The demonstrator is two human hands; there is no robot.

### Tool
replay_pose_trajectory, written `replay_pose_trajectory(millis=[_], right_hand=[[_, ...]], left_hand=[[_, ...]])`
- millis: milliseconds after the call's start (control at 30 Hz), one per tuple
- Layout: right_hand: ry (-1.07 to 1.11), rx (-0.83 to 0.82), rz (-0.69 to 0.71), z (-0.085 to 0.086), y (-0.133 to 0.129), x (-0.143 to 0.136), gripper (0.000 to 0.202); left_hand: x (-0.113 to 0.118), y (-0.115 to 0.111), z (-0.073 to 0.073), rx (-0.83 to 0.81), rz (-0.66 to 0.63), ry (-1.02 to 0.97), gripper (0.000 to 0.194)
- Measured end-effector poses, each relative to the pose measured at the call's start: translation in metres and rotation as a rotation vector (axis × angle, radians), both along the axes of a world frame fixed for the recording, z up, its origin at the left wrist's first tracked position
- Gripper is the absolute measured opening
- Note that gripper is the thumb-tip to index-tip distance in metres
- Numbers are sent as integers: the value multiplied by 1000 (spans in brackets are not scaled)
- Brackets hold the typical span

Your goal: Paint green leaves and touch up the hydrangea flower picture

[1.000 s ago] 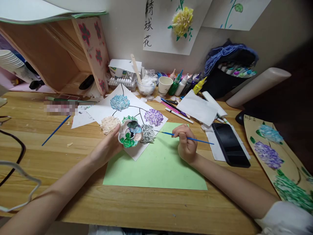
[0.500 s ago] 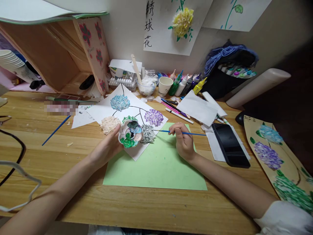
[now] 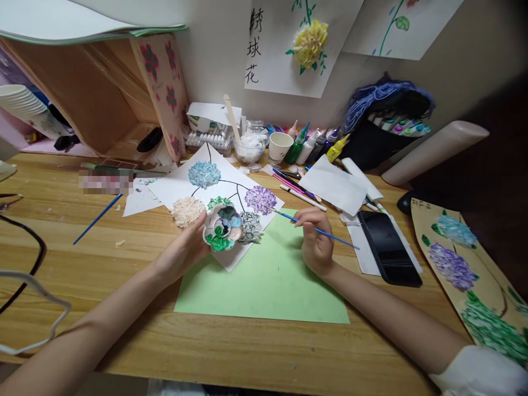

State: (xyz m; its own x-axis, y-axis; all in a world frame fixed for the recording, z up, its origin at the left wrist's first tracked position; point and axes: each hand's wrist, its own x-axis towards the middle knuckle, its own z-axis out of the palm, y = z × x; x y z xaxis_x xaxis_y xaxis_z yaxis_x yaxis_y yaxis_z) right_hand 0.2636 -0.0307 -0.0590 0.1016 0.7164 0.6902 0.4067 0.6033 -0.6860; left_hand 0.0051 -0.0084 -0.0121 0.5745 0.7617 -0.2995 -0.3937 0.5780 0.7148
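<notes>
My left hand grips a small flower-shaped paint palette by its left edge; green, black, blue and pale paint lie in its wells. In my right hand is a thin blue paintbrush, its tip at the lower right of the purple textured flower. Whether the tip touches is hard to tell. The white paper under it also bears a blue flower, a cream flower and a grey-black flower, joined by drawn black stems. The palette partly covers a green flower.
Green paper lies beneath the white sheet. A black phone rests on white paper at right, near a finished painting. Behind stand a paper cup, paint bottles and a bowl of white material. Another brush lies left.
My right hand has tilted the paintbrush, and its tip has moved from beside the grey-black flower up to the purple flower. My left hand still holds the palette in nearly the same place.
</notes>
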Motion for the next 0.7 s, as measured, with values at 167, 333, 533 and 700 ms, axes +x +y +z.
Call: replay_pose_trajectory(millis=[167,333,533,700], right_hand=[[-294,135,181,6,-7,0,20],[-469,181,284,13,-8,-5,27],[-441,195,275,13,-8,-6,30],[-452,172,292,12,-9,-4,30]], left_hand=[[0,-3,-1,-37,-17,23,57],[1,-5,-2,-39,-59,-7,53],[0,-5,-1,-37,-54,-35,53],[1,-5,2,-25,-42,-29,54]])
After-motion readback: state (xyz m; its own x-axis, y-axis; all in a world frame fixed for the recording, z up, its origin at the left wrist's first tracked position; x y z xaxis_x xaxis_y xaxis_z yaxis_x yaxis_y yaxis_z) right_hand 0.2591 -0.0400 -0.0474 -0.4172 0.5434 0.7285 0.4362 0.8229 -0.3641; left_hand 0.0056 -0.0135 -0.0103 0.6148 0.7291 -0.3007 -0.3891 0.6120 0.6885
